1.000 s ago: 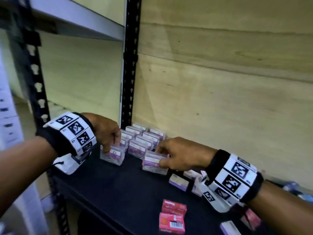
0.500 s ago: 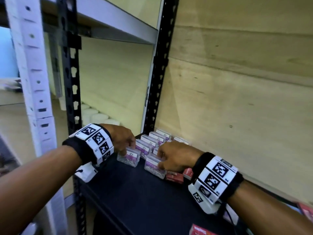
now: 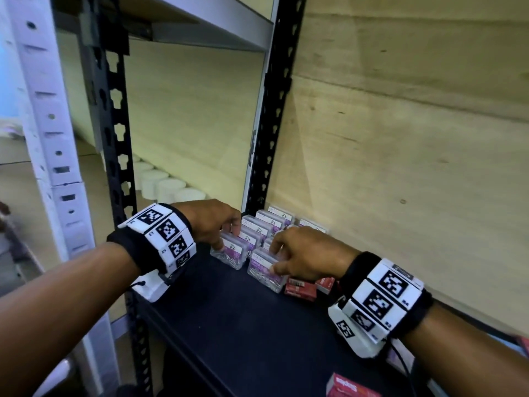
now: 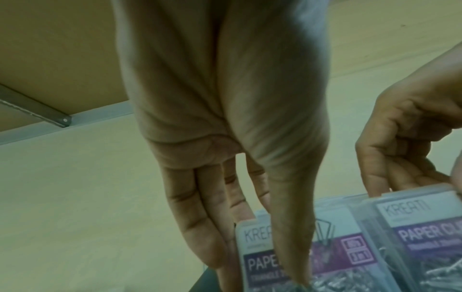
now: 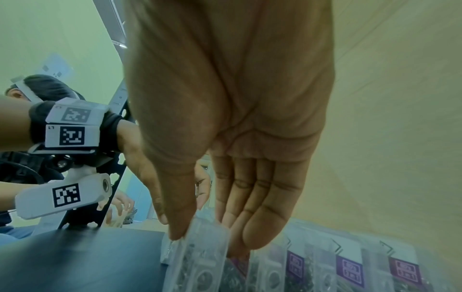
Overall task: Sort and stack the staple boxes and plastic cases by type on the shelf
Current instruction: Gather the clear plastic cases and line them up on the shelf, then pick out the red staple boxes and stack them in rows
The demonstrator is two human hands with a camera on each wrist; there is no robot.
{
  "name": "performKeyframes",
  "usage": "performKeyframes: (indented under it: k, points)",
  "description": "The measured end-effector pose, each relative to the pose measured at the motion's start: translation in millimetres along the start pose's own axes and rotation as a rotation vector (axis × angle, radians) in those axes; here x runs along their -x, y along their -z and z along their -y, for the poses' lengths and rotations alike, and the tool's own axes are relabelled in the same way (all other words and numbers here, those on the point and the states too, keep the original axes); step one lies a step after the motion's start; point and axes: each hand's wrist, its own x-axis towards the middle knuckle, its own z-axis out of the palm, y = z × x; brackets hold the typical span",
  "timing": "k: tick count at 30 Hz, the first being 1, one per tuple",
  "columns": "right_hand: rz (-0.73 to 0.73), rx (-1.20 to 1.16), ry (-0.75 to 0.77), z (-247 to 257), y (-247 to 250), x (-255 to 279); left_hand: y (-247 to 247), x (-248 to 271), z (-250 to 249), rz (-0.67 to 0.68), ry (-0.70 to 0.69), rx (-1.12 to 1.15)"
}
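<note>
Nearest, a red staple box [image 3: 353, 387] lies at the shelf [image 3: 243, 325] front. Beyond it, the right hand [image 3: 307, 257] and left hand [image 3: 210, 222] each pinch a clear case [image 3: 264, 269], [image 3: 230, 252], now carried back from mid-shelf against the rows of cases [image 3: 270, 222] at the wall, so sorting by type advances.

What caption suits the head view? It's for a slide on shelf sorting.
Each hand, left hand and right hand, pinches a clear paper-clip case at the front of two rows on a black shelf.

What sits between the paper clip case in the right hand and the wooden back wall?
More clear paper clip cases, standing in rows; the head view shows them reaching the wooden wall.
</note>
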Motion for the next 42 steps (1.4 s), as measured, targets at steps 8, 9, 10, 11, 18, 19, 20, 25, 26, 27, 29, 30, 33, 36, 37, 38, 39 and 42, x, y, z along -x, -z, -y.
performKeyframes:
  k: [8, 9, 10, 11, 18, 19, 20, 25, 26, 27, 29, 30, 33, 36, 37, 38, 39, 42]
  points:
    - [-0.036, -0.079, 0.018, -5.8, -2.0, 1.2, 2.6, 3.8, -1.3, 0.009, 0.03, -0.013]
    - [-0.045, -0.114, 0.014, -8.8, 0.6, 3.8, 6.6, 6.6, -3.5, 0.019, 0.049, -0.035]
    - [-0.054, -0.161, 0.006, -12.1, 4.8, 6.3, 11.6, 10.4, -5.3, 0.016, 0.07, -0.064]
    - [-0.071, -0.204, -0.008, -17.1, 10.1, 9.4, 18.0, 14.4, -8.2, -0.001, 0.08, -0.091]
    - [0.01, -0.09, -0.069, -70.3, 29.7, 27.7, 39.3, 34.7, -60.9, -0.114, -0.119, -0.127]
    - [0.053, -0.075, -0.078, -77.4, 27.5, 30.3, 36.6, 34.1, -72.1, -0.087, -0.156, -0.147]
    - [0.094, -0.053, -0.084, -81.9, 24.7, 31.7, 32.2, 33.4, -81.8, -0.057, -0.185, -0.166]
    - [0.155, 0.011, -0.075, -95.3, 11.5, 34.0, -2.6, 22.5, -123.2, -0.014, -0.259, -0.334]
    - [0.152, 0.015, -0.07, -95.8, 10.3, 33.6, -8.3, 19.9, -129.0, -0.016, -0.258, -0.384]
    - [0.149, 0.032, -0.067, -96.2, 8.7, 31.4, -13.8, 17.5, -133.0, -0.019, -0.255, -0.431]
    - [0.111, 0.075, -0.057, -98.6, 6.2, 26.8, -21.5, 12.4, -139.6, -0.022, -0.248, -0.511]
    - [0.079, 0.078, -0.061, -100.4, 5.2, 24.5, -24.4, 10.3, -142.0, -0.023, -0.242, -0.543]
    - [0.021, 0.025, -0.117, -107.7, 7.3, 19.8, -29.6, 5.1, -147.9, -0.01, -0.225, -0.608]
    - [0.045, 0.008, -0.156, -113.4, 10.8, 17.4, -31.5, 1.9, -152.2, -0.013, -0.217, -0.645]
    - [0.047, 0.002, -0.162, -115.2, 10.8, 15.9, -31.9, 1.1, -152.8, -0.019, -0.216, -0.658]
    - [0.047, -0.003, -0.169, -116.7, 10.6, 14.5, -32.2, 0.1, -153.3, -0.021, -0.214, -0.667]
    - [0.044, -0.007, -0.175, -118.3, 10.0, 12.6, -32.2, -1.5, -154.1, -0.02, -0.212, -0.675]
    - [0.043, -0.009, -0.176, -118.6, 8.7, 7.7, -33.6, -5.1, -156.3, -0.005, -0.203, -0.684]
